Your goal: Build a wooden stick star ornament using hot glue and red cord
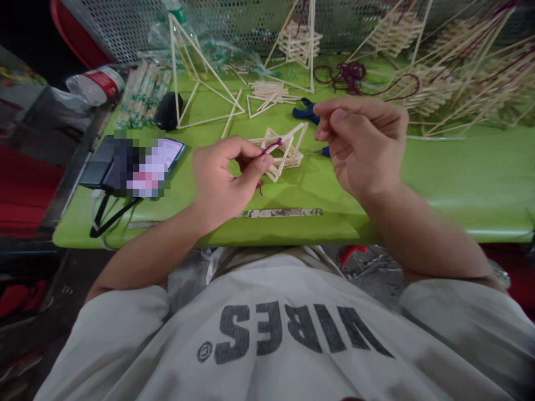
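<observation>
My left hand [228, 178] is closed, thumb and forefinger pinching a short knotted purple string [273, 146]. The string lies over a star-shaped frame of stacked thin wooden sticks [295, 159] on the green surface; whether my fingers also grip a stick, I cannot tell. To the right, my right hand [365, 145] is raised above the surface, thumb and fingers curled together. What it holds, if anything, does not show. Close by its fingertips lies a dark blue hand tool [305, 111], partly hidden. Below that, a thin metal tip with a blue handle [324, 151] pokes out from behind the hand.
A phone [156, 167] with cables lies at left, near bundled sticks [142, 92]. Behind stand a stick pyramid [175, 72], loose sticks [267, 92], tangled purple cord [349, 77] and several hanging stick structures [430, 89]. A worn strip [288, 213] lies near the front edge.
</observation>
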Tool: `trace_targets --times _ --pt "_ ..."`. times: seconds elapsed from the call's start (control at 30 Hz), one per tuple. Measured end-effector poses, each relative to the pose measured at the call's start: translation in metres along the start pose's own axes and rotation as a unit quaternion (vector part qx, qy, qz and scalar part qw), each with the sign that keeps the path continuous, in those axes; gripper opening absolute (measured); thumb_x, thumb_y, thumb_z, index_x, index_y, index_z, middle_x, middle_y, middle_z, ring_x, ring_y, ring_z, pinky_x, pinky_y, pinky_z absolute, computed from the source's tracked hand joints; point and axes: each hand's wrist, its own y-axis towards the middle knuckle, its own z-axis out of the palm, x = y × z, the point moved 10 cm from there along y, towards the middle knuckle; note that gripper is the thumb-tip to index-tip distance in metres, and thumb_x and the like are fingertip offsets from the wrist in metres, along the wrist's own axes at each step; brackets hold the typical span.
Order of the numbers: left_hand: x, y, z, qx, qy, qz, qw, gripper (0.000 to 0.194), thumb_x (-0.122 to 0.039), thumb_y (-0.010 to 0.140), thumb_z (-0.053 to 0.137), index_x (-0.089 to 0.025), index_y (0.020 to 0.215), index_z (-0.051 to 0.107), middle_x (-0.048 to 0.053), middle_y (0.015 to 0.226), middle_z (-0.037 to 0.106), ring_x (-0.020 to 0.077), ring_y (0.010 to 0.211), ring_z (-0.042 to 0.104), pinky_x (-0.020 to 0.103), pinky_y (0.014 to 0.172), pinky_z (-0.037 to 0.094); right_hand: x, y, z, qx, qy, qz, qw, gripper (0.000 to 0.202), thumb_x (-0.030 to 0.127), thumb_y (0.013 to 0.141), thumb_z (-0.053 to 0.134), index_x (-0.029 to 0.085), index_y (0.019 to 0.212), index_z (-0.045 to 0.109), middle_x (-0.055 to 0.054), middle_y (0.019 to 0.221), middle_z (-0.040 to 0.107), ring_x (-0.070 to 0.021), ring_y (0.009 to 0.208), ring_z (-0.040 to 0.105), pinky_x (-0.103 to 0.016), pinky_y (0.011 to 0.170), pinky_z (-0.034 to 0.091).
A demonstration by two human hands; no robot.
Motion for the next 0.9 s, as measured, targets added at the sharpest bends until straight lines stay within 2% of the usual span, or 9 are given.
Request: trace_targets --times 0.1,0.2,0.33,0.43,0.6,0.7,0.8,0.9 --pt "0.000 0.000 0.001 0.006 -0.003 -0.003 1.000 0.034 -0.056 0.105 0.093 -0.031 0.085 0.081 0.002 0.081 0.081 0.0219 0.078 0.074 0.041 0.078 0.062 -0.017 0.006 0.002 0.000 0.032 0.035 0.999 0.034 0.071 0.094 0.095 0.038 0.102 0.093 -0.003 0.085 0.082 -0.0245 0.070 0.067 -0.044 0.063 0.058" --pt "0.000 0.001 0.001 0.007 -0.010 -0.007 1.000 0.032 -0.052 0.105 0.093 -0.030 0.084 0.081 0.002 0.081 0.081 0.0219 0.078 0.073 0.041 0.078 0.062 -0.023 0.010 0.001 -0.005 0.056 0.046 0.997 0.029 0.063 0.088 0.100 0.036 0.096 0.092 0.000 0.077 0.078 -0.0209 0.064 0.060 -0.041 0.058 0.053" --pt "-0.002 0.001 0.001 0.001 -0.016 0.007 1.000 0.029 -0.047 0.105 0.092 -0.030 0.085 0.082 0.002 0.083 0.083 0.0209 0.077 0.074 0.040 0.078 0.062 -0.016 0.010 0.002 0.003 0.017 0.038 0.999 0.037 0.066 0.086 0.105 0.038 0.106 0.091 -0.001 0.081 0.080 -0.0233 0.075 0.063 -0.045 0.073 0.062" --pt "-0.002 0.001 -0.002 -0.006 -0.004 0.013 1.000 0.026 -0.045 0.106 0.092 -0.030 0.086 0.083 0.002 0.083 0.083 0.0204 0.077 0.074 0.040 0.078 0.062 -0.007 0.010 0.007 0.034 -0.013 -0.006 0.999 0.045 0.074 0.089 0.103 0.039 0.114 0.088 -0.003 0.094 0.085 -0.0253 0.085 0.068 -0.049 0.083 0.066" --pt "-0.003 0.002 -0.002 -0.006 0.002 0.017 1.000 0.025 -0.041 0.106 0.091 -0.029 0.085 0.083 0.001 0.082 0.083 0.0194 0.077 0.075 0.039 0.078 0.063 0.009 0.008 0.008 0.058 -0.007 -0.094 0.994 0.048 0.074 0.094 0.101 0.036 0.122 0.093 -0.004 0.104 0.087 -0.0243 0.087 0.075 -0.043 0.075 0.063" --pt "-0.008 0.002 0.000 -0.009 0.002 0.038 0.999 0.026 -0.038 0.105 0.091 -0.027 0.083 0.083 0.001 0.079 0.083 0.0173 0.073 0.073 0.036 0.073 0.060 0.029 0.001 0.011 0.073 -0.049 -0.160 0.983 0.045 0.076 0.104 0.089 0.039 0.130 0.091 -0.005 0.115 0.086 -0.0259 0.093 0.078 -0.044 0.080 0.067" --pt "-0.013 0.001 0.000 -0.033 0.007 0.063 0.997 0.029 -0.038 0.104 0.093 -0.025 0.081 0.082 0.001 0.076 0.081 0.0157 0.069 0.070 0.033 0.069 0.057 0.047 -0.008 0.019 0.087 -0.126 -0.233 0.960 0.049 0.079 0.112 0.075 0.040 0.141 0.084 -0.006 0.124 0.082 -0.0261 0.098 0.079 -0.046 0.086 0.072" --pt "-0.016 -0.001 0.002 -0.032 -0.022 0.079 0.996 0.027 -0.033 0.104 0.094 -0.024 0.082 0.081 -0.001 0.073 0.079 0.0137 0.065 0.069 0.031 0.066 0.056 0.062 -0.022 0.028 0.095 -0.180 -0.341 0.918 0.057 0.077 0.113 0.074 0.033 0.149 0.080 -0.008 0.127 0.079 -0.0270 0.103 0.079 -0.047 0.083 0.074"
